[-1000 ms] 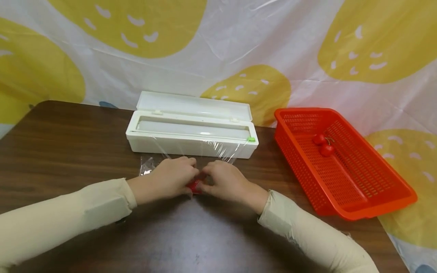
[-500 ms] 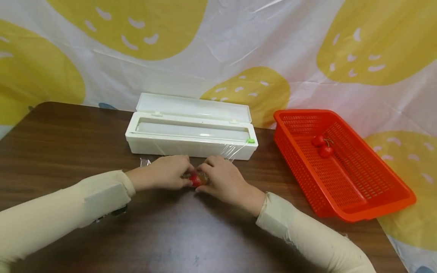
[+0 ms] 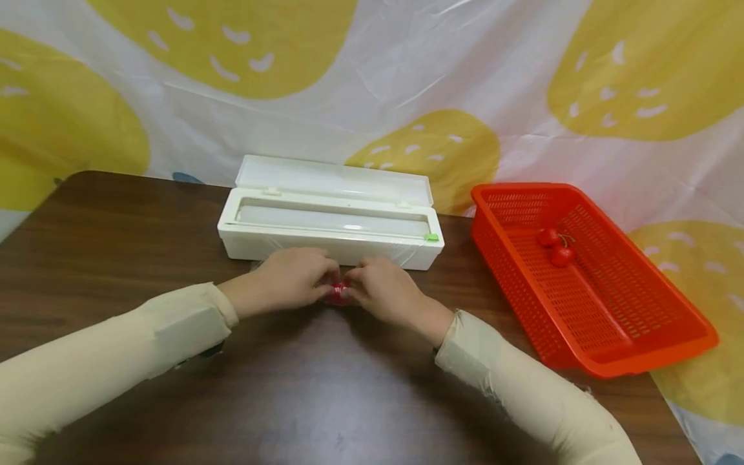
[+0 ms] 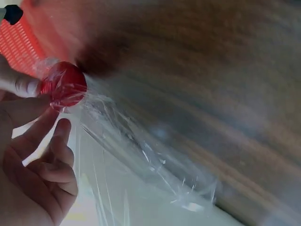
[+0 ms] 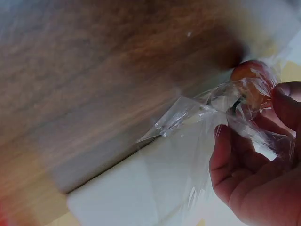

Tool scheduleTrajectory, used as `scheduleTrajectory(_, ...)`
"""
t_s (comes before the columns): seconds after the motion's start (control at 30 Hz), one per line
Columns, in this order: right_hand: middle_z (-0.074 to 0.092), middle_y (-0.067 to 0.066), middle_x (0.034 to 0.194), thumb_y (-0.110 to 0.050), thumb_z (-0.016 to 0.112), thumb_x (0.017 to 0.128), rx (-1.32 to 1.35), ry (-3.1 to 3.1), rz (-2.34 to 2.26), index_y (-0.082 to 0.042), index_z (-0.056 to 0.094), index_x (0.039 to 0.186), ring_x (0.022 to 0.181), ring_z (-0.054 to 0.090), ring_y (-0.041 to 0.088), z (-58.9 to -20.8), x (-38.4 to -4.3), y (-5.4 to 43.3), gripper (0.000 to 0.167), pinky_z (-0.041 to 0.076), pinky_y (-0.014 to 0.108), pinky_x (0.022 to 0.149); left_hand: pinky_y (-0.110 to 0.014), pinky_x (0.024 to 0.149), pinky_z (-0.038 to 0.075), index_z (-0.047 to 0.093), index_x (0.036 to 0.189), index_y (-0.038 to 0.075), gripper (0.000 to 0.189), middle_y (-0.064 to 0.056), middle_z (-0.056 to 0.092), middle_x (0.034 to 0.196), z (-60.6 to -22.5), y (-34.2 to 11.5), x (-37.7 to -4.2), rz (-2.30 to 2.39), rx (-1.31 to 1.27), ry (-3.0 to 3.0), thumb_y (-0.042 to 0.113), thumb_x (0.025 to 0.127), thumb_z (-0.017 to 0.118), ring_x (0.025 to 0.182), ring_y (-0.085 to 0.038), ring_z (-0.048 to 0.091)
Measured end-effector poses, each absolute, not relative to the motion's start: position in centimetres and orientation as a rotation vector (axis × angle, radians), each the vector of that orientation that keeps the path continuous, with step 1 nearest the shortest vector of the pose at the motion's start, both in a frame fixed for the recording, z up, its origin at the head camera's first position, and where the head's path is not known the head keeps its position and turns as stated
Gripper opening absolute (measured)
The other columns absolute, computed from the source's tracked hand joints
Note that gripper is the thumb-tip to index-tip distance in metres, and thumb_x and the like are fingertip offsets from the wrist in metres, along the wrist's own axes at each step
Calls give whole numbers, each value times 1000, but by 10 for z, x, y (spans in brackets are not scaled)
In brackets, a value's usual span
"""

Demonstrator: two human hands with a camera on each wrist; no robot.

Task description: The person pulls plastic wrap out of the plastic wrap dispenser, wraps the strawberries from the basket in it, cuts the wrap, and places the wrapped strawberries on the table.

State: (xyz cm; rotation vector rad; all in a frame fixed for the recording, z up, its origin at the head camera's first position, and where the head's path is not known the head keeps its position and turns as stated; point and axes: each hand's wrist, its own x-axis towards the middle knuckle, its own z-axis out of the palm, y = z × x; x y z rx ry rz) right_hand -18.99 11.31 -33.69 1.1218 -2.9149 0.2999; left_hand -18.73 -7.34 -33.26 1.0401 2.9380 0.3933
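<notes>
A small round red fruit (image 3: 338, 294) with clear cling film (image 4: 146, 155) around it is held between both hands, just in front of the white film dispenser (image 3: 325, 242). My left hand (image 3: 290, 278) pinches it from the left, and my right hand (image 3: 391, 290) grips its other side. The right wrist view shows a dark stem on the reddish-orange fruit (image 5: 254, 84), under crumpled film. From the dispenser's front the film runs down to the hands. A loose film end trails past the fruit in the left wrist view.
The dispenser's lid (image 3: 334, 179) stands raised at the back, and a green slider (image 3: 431, 237) sits at its right end. To the right is a red perforated basket (image 3: 523, 278) holding two red cherries (image 3: 561, 256) on a stem. A patterned cloth (image 3: 407, 71) hangs behind the table.
Both hands have moved away from the person, toward the dispenser, turning the fruit in the film. The stretch of film between dispenser and hands is shorter.
</notes>
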Motion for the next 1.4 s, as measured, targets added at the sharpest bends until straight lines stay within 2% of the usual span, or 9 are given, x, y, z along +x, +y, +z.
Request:
scheduleTrajectory(0.2, 68, 4, 84, -27, 59, 94, 1124, -2920, 314, -15, 74, 95, 80, 61, 20, -338, -197, 110, 19, 48, 34, 69, -35, 57, 51, 68, 83, 16, 16, 0, 59, 79, -333, -73, -189, 237, 1162, 2975, 28, 77, 75, 68, -15, 57)
scheduleTrajectory(0.3, 67, 5, 83, -26, 59, 93, 1104, -2877, 238, -13, 72, 94, 80, 61, 22, -339, -195, 110, 19, 49, 36, 68, -36, 60, 52, 67, 79, 16, 10, 0, 59, 79, -334, -71, -191, 217, 1172, 2992, 24, 80, 73, 69, -15, 58)
scheduleTrajectory(0.37, 66, 6, 84, -26, 63, 91, 1086, -2803, 198, -12, 70, 96, 81, 62, 24, -341, -192, 109, 17, 50, 37, 68, -36, 59, 53, 67, 76, 16, 7, -1, 61, 78, -335, -71, -193, 188, 1192, 3017, 18, 82, 69, 70, -17, 60)
scheduleTrajectory(0.6, 62, 3, 86, -32, 78, 76, 1080, -2619, 77, -13, 65, 99, 83, 60, 24, -346, -188, 111, 32, 50, 38, 66, -40, 63, 55, 65, 73, 13, 10, -4, 65, 83, -336, -72, -197, 104, 1170, 3062, 8, 81, 66, 77, -23, 64)
scheduleTrajectory(0.8, 69, 5, 91, -20, 72, 82, 987, -2778, 282, -12, 69, 103, 89, 65, 24, -347, -195, 110, 23, 52, 38, 73, -36, 55, 50, 63, 65, 13, 16, -2, 60, 66, -335, -71, -205, 257, 1135, 2983, 3, 77, 65, 61, -18, 55)
scheduleTrajectory(0.93, 73, 1, 99, -18, 69, 85, 871, -2927, 479, -16, 72, 105, 94, 67, 20, -344, -202, 110, 20, 53, 36, 79, -37, 57, 49, 65, 74, 11, 7, 0, 61, 67, -334, -71, -206, 340, 1119, 2981, 10, 77, 71, 61, -17, 54)
scheduleTrajectory(1.03, 74, -1, 99, -18, 69, 85, 853, -2947, 515, -18, 73, 104, 94, 68, 18, -343, -205, 110, 19, 54, 36, 79, -39, 61, 50, 65, 82, 11, 13, -1, 65, 72, -334, -70, -205, 333, 1135, 3013, 17, 76, 75, 66, -19, 59)
scheduleTrajectory(1.27, 74, 0, 100, -17, 68, 86, 895, -2926, 575, -16, 73, 105, 96, 68, 17, -344, -205, 113, 20, 53, 34, 83, -37, 57, 50, 67, 76, 14, 6, 1, 64, 69, -329, -68, -204, 310, 1104, 3007, 14, 77, 73, 63, -17, 57)
scheduleTrajectory(1.4, 72, 3, 107, -21, 66, 88, 857, -2908, 658, -15, 70, 111, 101, 65, 19, -337, -201, 121, 25, 52, 35, 85, -37, 61, 53, 71, 79, 14, 2, 1, 69, 74, -326, -69, -203, 317, 1071, 2963, 14, 78, 72, 68, -17, 62)
